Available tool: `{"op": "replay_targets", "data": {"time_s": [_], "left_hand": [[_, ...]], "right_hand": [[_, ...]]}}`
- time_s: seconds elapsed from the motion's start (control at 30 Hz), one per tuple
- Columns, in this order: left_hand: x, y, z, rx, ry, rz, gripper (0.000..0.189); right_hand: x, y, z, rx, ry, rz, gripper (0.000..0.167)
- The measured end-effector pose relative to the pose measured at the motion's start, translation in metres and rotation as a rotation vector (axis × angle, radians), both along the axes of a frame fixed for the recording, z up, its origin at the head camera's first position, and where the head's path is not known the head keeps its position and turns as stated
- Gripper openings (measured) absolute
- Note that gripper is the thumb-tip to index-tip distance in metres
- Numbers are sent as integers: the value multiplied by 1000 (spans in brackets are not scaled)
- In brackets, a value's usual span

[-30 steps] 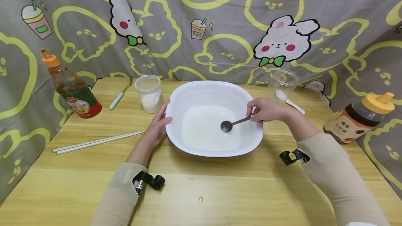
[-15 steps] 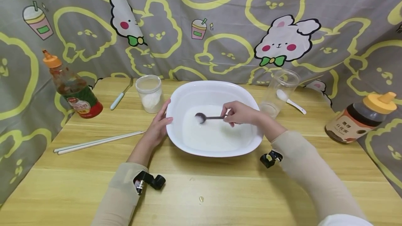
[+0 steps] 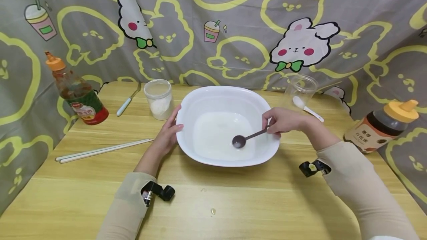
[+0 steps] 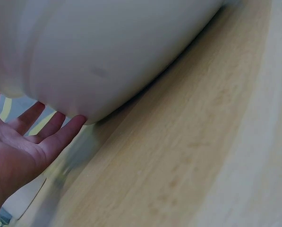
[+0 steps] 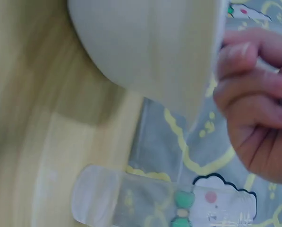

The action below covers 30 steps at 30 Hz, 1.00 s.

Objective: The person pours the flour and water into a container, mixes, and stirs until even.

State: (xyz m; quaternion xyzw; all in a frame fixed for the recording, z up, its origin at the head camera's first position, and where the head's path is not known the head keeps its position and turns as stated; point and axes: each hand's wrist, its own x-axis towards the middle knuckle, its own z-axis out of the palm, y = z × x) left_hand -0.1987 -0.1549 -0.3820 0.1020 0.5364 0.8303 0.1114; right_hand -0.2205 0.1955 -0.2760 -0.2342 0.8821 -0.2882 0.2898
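Observation:
A white oval basin point(image 3: 228, 163) holding milky white liquid point(image 3: 217, 136) stands on the wooden table. At its left side my left hand point(image 3: 165, 136) grips it, thumb at the rim. In the left wrist view the fingertips point(image 4: 77, 124) of that hand touch the outer wall. My right hand point(image 3: 283, 119), over the right rim, pinches the handle of a dark brown measuring spoon point(image 3: 255, 135). The spoon's round bowl dips in the liquid near the front right. From the right wrist, curled fingers point(image 5: 261, 106) show beside the rim; the spoon is hidden there.
Left of the basin are a jar of white powder point(image 3: 158, 101), a blue-handled utensil point(image 3: 125, 107), a red sauce bottle point(image 3: 81, 99) and chopsticks point(image 3: 103, 151). To the right are a clear jar point(image 3: 301, 84), a white spoon point(image 3: 308, 110) and a honey bottle point(image 3: 380, 127).
My right hand swept the spoon leftward through the liquid, then back right, ending slightly nearer to me than at first. The left hand and the basin stay in place.

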Motion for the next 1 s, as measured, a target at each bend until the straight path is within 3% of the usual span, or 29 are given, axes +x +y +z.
{"op": "replay_targets", "data": {"time_s": [0.17, 0.23, 0.37, 0.53, 0.67, 0.8, 1.0], "left_hand": [[-1, 0, -1, -7, 6, 0, 69], [-1, 0, -1, -11, 8, 3, 69], [-1, 1, -2, -15, 9, 8, 69], [-1, 1, -2, -12, 19, 7, 69], [-1, 1, -3, -8, 22, 3, 69], [-1, 1, -3, -3, 18, 3, 69], [-1, 0, -3, -19, 18, 2, 69]], "right_hand": [[-12, -3, -4, 44, 149, -96, 8], [-17, -11, -11, 24, 168, -130, 10], [-20, -36, -27, -80, 137, -129, 12], [-14, -57, -37, -163, 61, -42, 12], [-3, -55, -33, -168, 0, 40, 7], [7, -39, -22, -137, -7, 125, 6], [8, -8, -1, -14, 45, 81, 8]]}}
